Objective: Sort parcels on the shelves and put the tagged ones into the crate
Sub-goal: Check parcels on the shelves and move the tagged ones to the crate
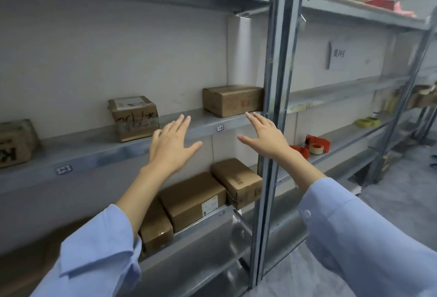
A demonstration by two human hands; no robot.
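Three cardboard parcels stand on the middle metal shelf (99, 155): one at the far left (16, 142), a taped one with a white label and black scribbles (134, 117), and a longer box (233, 100) by the upright post. On the shelf below lie three more brown parcels: a small one (156, 228), a flat one with a white tag (194, 198) and one at the right (236, 181). My left hand (171, 144) and my right hand (264, 134) are raised with fingers spread, holding nothing, in front of the gap between the labelled parcel and the longer box. No crate is in view.
A grey steel post (272, 107) splits two shelf bays. The right bay holds red tape dispensers (316, 142), tape rolls (366, 122) and a paper sign (337, 54) on the wall. More boxes sit at the far right (423, 97). Grey floor lies at the lower right.
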